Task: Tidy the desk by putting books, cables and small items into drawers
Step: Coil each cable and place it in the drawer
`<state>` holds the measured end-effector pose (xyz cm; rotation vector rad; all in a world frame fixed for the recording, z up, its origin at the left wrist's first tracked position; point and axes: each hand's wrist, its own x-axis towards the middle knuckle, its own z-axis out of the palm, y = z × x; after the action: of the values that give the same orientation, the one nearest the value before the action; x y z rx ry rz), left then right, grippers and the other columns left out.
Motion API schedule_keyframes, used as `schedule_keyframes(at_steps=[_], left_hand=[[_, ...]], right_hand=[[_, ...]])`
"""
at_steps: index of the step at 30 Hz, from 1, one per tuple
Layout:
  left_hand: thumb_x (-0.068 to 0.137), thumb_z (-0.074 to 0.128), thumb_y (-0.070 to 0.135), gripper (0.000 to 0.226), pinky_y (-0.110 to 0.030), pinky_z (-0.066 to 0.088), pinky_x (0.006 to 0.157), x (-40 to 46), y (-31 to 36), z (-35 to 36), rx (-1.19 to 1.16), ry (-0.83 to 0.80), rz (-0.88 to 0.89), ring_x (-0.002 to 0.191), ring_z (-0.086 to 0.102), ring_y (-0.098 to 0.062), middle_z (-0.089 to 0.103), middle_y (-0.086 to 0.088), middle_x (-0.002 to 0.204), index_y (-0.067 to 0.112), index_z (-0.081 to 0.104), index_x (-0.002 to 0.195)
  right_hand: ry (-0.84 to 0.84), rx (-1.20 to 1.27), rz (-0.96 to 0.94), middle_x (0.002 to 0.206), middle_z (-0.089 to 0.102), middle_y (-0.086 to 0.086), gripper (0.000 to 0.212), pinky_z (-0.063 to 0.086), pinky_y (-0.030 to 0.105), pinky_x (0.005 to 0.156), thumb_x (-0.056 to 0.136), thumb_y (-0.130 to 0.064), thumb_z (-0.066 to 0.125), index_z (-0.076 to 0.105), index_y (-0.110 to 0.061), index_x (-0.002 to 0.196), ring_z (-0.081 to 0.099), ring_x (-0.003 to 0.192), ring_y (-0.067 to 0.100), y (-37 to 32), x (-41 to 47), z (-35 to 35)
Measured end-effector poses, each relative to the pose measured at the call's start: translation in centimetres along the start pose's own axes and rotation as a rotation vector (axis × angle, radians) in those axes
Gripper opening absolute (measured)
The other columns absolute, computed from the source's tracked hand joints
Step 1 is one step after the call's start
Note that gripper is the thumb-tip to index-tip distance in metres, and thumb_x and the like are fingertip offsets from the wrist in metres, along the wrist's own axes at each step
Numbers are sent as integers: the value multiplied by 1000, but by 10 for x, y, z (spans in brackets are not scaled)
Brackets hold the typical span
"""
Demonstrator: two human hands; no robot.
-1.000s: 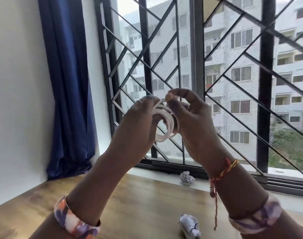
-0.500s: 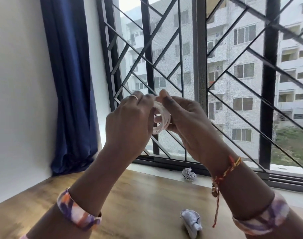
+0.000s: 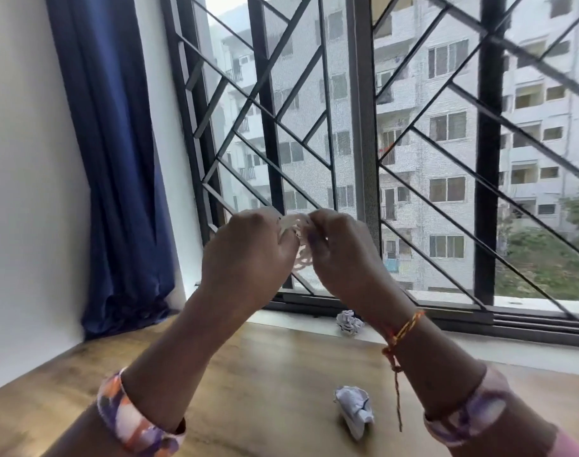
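Both hands up mid-air, w/ the white cable (image 3: 303, 250) coiled in loops between them. Left hand (image 3: 248, 255) pinches the bundle from 9 o'clock, right hand (image 3: 342, 255) curls round it from 3, fingers blurred. Coil looks nearly wound, not stowed. No drawer in view. On the desk (image 3: 265, 374): crumpled paper (image 3: 354, 412) at 6 o'clock, another paper ball (image 3: 349, 321) by the sill. Judging by that, plenty left.
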<state>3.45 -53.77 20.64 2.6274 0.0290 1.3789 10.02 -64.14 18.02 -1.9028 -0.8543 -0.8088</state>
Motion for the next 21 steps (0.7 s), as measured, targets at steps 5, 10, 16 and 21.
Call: schedule_keyframes(at_steps=[5,10,16,21], left_hand=[[91,42,42,27,-30,37,61,-8,2,13,16,25,-20,80,56,-29,52,-2,80,18,46,78],[89,53,37,36,-28,32,52,-3,-12,17,-263,-198,-228,59,47,-19,48,0,59,9,54,66],[81,64,29,28,-24,35,50,-9,-24,11,-949,-497,-614,64,44,-15,54,-9,74,1,66,83],[73,62,32,26,-17,38,41,-12,-20,7,-1344,-554,-760,52,51,-9,60,0,64,8,67,83]], right_hand=[[24,66,100,56,50,-3,25,30,21,45,92,-14,51,54,-14,67,44,49,5,7,-3,7],[-38,306,207,70,66,12,19,52,42,58,91,-12,55,65,-2,78,61,59,20,7,-3,5],[-172,573,381,83,67,26,18,47,48,68,92,-7,53,63,2,80,58,70,32,1,-12,1],[-272,793,416,79,65,11,11,51,34,67,91,-8,55,63,-4,96,60,68,18,4,-14,-10]])
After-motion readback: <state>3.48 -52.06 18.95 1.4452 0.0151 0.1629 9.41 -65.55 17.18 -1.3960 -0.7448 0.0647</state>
